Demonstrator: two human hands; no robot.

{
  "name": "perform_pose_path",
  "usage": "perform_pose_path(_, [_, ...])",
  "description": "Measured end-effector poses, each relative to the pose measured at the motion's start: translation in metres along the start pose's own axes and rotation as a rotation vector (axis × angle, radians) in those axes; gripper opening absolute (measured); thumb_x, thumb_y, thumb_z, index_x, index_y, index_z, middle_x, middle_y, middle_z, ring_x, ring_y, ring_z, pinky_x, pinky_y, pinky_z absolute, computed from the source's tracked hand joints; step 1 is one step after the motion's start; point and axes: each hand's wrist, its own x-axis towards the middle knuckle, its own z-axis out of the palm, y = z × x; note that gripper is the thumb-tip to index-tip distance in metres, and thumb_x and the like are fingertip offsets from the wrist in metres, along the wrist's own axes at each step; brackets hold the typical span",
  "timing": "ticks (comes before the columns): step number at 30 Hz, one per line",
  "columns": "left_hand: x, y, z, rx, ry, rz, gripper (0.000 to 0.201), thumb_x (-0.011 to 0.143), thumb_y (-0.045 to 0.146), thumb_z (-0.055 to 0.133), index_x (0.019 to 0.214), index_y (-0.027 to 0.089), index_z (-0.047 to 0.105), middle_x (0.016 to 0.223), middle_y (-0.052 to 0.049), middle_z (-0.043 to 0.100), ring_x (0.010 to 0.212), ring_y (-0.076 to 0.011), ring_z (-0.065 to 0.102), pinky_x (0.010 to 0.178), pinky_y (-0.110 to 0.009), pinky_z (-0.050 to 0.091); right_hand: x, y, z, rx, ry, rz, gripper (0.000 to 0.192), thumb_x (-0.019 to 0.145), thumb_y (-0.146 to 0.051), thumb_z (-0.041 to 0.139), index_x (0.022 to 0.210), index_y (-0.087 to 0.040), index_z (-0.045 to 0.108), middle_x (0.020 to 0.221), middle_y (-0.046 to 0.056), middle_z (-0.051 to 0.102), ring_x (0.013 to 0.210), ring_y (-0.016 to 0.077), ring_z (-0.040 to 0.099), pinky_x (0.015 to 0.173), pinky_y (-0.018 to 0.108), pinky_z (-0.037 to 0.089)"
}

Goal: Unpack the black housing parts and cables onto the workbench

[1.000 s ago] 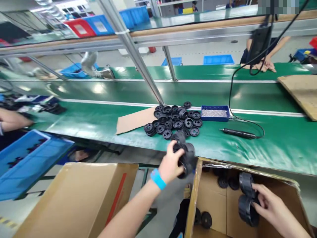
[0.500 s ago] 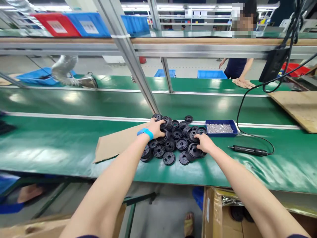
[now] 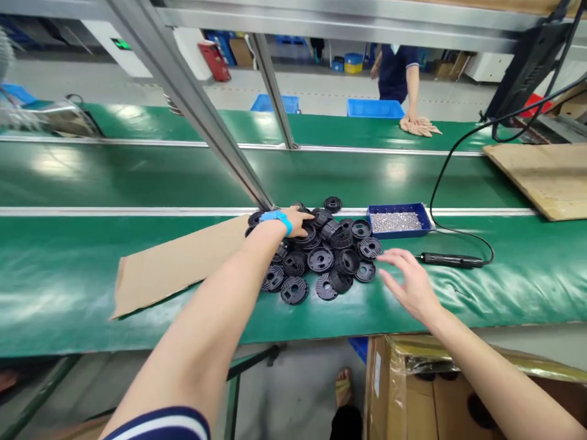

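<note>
Green bench (image 3: 68,287): black discs (image 3: 321,260) mostly flat, hollows up

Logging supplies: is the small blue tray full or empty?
Holding stock: the blue tray shows a layer of small silvery pieces across its floor.

Factory assembly line, green conveyor belt (image 3: 137,177), parts bins (image 3: 373,108)
</note>
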Motion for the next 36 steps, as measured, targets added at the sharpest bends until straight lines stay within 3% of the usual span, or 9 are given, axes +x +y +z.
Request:
perform_pose_path(5, [-0.069, 0.048, -0.018, -0.048, 0.045, 0.19, 0.067, 0.085, 0.054, 0.057, 0.142, 0.022, 0.046, 0.151, -0.009, 0.034, 0.136, -0.0355, 0.039, 0.11, -0.053, 0.031, -0.168, 0.021, -0.079, -0.082, 0.122, 0.044, 0.009, 0.09, -0.013, 0.06, 0.092, -0.022, 0.062, 0.081, 0.003, 0.066, 0.077, 0.016, 0.06, 0.076, 0.031, 0.048])
perform_pose_path(8, [-0.155, 0.119, -0.019, -0.222, 0.13, 0.303, 0.061, 0.091, 0.058, 0.043, 0.144, 0.028, 0.041, 0.153, -0.002, 0.031, 0.141, -0.0365, 0.034, 0.113, -0.058, 0.029, -0.282, 0.048, -0.102, -0.184, -0.05, 0.298, 0.015, 0.094, -0.022, 0.056, 0.08, -0.02, 0.061, 0.069, 0.001, 0.059, 0.064, 0.0142, 0.053, 0.065, 0.027, 0.042])
perform_pose_path(11, [-0.257, 0.217, -0.006, -0.288, -0.013, 0.435, 0.048, 0.091, 0.046, 0.052, 0.138, 0.039, 0.048, 0.148, 0.0, 0.043, 0.142, -0.0376, 0.032, 0.114, -0.062, 0.029, -0.37, 0.087, -0.1, -0.264, -0.335, 0.723, 0.024, 0.097, -0.033, 0.05, 0.085, -0.019, 0.065, 0.077, 0.003, 0.061, 0.072, 0.0155, 0.057, 0.071, 0.027, 0.044])
perform_pose_path(15, [-0.37, 0.363, 0.055, -0.373, -0.508, 0.844, 0.048, 0.096, 0.028, 0.046, 0.143, 0.036, 0.046, 0.153, -0.007, 0.042, 0.144, -0.0327, 0.032, 0.115, -0.056, 0.032, -0.432, 0.148, -0.077, -0.301, -0.584, 1.121, 0.018, 0.089, -0.025, 0.061, 0.103, -0.019, 0.07, 0.104, 0.008, 0.065, 0.095, 0.018, 0.061, 0.085, 0.026, 0.044])
perform_pose_path(19, [-0.413, 0.462, 0.153, -0.246, -0.957, 0.593, 0.044, 0.087, 0.029, 0.061, 0.13, 0.029, 0.058, 0.144, -0.013, 0.05, 0.138, -0.0361, 0.04, 0.112, -0.057, 0.033, -0.464, 0.191, -0.049, -0.378, -0.536, 1.282, 0.042, 0.085, -0.024, 0.064, 0.126, -0.015, 0.062, 0.119, 0.015, 0.059, 0.104, 0.0223, 0.06, 0.092, 0.031, 0.044])
perform_pose_path(22, [-0.412, 0.469, 0.23, -0.137, -1.084, 0.35, 0.048, 0.08, 0.036, 0.07, 0.125, 0.022, 0.06, 0.13, -0.015, 0.058, 0.12, -0.0353, 0.056, 0.094, -0.049, 0.049, -0.482, 0.206, -0.03, -0.427, -0.441, 1.315, 0.052, 0.086, -0.026, 0.061, 0.136, -0.016, 0.052, 0.132, 0.017, 0.05, 0.116, 0.0259, 0.054, 0.098, 0.034, 0.043])
perform_pose_path(25, [-0.411, 0.433, 0.295, 0.035, -1.152, 0.055, 0.048, 0.087, 0.039, 0.063, 0.127, 0.015, 0.056, 0.127, -0.017, 0.058, 0.11, -0.0312, 0.06, 0.086, -0.044, 0.052, -0.493, 0.22, -0.014, -0.43, -0.353, 1.266, 0.064, 0.087, -0.027, 0.059, 0.147, -0.019, 0.037, 0.15, 0.015, 0.034, 0.133, 0.0268, 0.04, 0.109, 0.035, 0.036])
perform_pose_path(30, [-0.437, 0.388, 0.357, 0.206, -1.088, -0.158, 0.06, 0.092, 0.048, 0.05, 0.142, 0.018, 0.041, 0.141, -0.022, 0.041, 0.122, -0.0369, 0.049, 0.087, -0.043, 0.048, -0.486, 0.252, 0.007, -0.365, -0.095, 1.169, 0.083, 0.09, -0.031, 0.055, 0.156, -0.01, 0.009, 0.153, 0.02, 0.033, 0.139, 0.0267, 0.032, 0.114, 0.038, 0.03])
perform_pose_path(36, [-0.466, 0.38, 0.39, 0.211, -1.104, -0.009, 0.071, 0.072, 0.024, 0.072, 0.138, 0.03, 0.046, 0.14, -0.014, 0.042, 0.119, -0.0315, 0.05, 0.096, -0.042, 0.04, -0.47, 0.282, 0.03, -0.367, -0.103, 1.247, 0.048, 0.086, -0.033, 0.061, 0.129, -0.013, 0.057, 0.133, 0.02, 0.052, 0.124, 0.0326, 0.045, 0.104, 0.044, 0.038])
